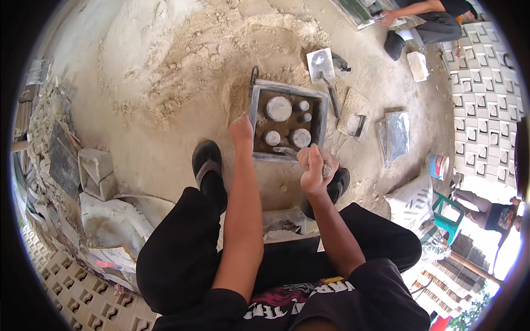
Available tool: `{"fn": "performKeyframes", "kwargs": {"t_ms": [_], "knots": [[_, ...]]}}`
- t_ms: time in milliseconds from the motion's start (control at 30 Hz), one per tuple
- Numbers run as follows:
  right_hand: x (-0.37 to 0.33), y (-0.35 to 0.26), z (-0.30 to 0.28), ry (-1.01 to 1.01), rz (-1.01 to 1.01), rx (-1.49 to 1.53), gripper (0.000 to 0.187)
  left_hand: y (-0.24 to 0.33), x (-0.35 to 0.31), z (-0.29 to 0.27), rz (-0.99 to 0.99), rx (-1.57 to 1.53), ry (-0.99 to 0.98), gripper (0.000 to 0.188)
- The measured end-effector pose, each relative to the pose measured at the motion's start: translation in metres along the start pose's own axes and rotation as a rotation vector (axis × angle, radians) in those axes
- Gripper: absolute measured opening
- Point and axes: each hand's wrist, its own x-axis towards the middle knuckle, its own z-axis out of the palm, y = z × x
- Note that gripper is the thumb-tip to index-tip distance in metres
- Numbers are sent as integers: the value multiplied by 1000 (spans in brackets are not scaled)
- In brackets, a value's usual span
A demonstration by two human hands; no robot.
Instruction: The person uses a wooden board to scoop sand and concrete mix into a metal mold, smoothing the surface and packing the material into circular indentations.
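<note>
A square grey mould [290, 88] lies on the sandy ground between my feet. Inside it, several round plugs, large and small, stand up from brown sandy mix; one big plug [279, 108] is at the upper left. My right hand [314, 168] is closed round the handle of a small trowel, whose blade [285, 151] reaches over the mould's near edge, beside the lower plugs. Against the outside of the mould's left wall, my left hand [241, 131] is curled closed. Its fingertips are hidden, so what it grips cannot be made out.
Loose sand [182, 66] is heaped beyond the mould. A square plate with a handle [321, 64], a dusty block [353, 113] and dark flat plates [396, 138] lie to the right. A bucket [437, 166] and sack [411, 201] stand further right. A co-worker's hand [389, 17] is at the far right.
</note>
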Motion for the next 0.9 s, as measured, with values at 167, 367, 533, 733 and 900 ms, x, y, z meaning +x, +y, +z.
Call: {"fn": "performKeyframes", "kwargs": {"t_ms": [167, 367, 533, 733, 900], "knots": [[-8, -6, -1, 17, -94, 237, 44, -11, 12, 4, -18, -319, 76, 58], [-5, -23, 24, 105, 44, -5, 43, -9, -6, -7, -364, -829, -194, 64], [-4, 6, 38, 7, 36, -244, 44, -6, -5, -8, -365, -937, -188, 68], [-19, -6, 40, -24, 26, -55, 42, -16, -11, -14, -430, -935, -187, 70], [-16, -18, 47, -73, 31, -53, 40, -8, -10, -12, -376, -877, -171, 71]]}}
